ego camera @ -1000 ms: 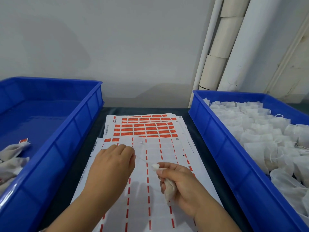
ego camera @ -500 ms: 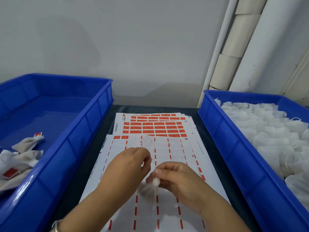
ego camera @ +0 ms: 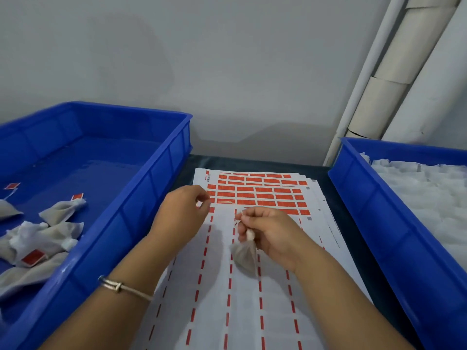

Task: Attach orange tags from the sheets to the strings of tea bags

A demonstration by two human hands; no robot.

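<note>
left hand [ego camera: 180, 214] mid-frame, fingertips curled, can't tell what it pinches; right hand [ego camera: 271, 232] pinching tea bag [ego camera: 244, 256] over sheets [ego camera: 227, 299], between blue bins [ego camera: 141, 218]

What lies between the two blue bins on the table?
In the head view, the stack of tag sheets lies between the left bin and right bin, with both hands above it.

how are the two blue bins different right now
The left blue bin holds only a few tea bags with orange tags attached, at its near end, with most of its floor bare. The right blue bin is piled with white tea bags that show no orange tags. The left bin is seen almost whole, while the right bin is cut off by the frame edge. Both are the same kind of blue plastic bin, flanking the tag sheets.
</note>
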